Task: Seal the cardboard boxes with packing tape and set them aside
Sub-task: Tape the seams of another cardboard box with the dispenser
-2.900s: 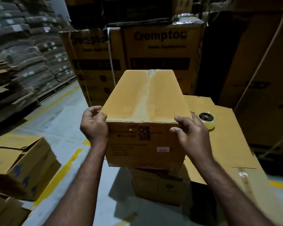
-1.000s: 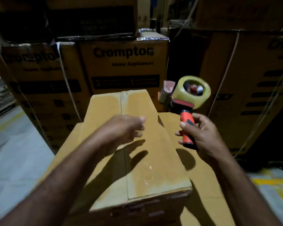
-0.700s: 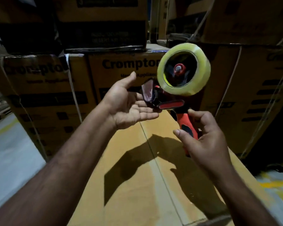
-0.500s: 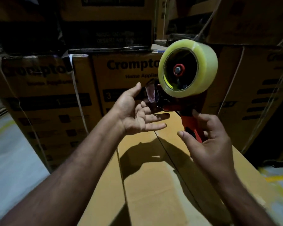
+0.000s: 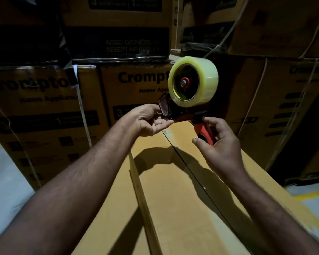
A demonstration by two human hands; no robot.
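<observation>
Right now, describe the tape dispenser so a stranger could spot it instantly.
In front of the stacked Crompton cartons, two hands meet above a plain cardboard box. The right hand grips the tape dispenser; the left hand touches its front. It alone is red, carrying a yellowish tape roll.

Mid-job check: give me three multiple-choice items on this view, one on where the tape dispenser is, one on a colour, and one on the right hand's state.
1. Where is the tape dispenser?
A. lying on the floor
B. held up over the cardboard box
C. on a shelf

2. What colour is its handle?
A. red-orange
B. blue
C. green

3. What is the right hand doing?
A. resting flat on the box
B. hanging idle
C. gripping the handle

Answers:
1 B: it is up in the hands, with the box top below.
2 A: the red-orange grip shows between the fingers.
3 C: the fingers and thumb curl round the handle.
</observation>
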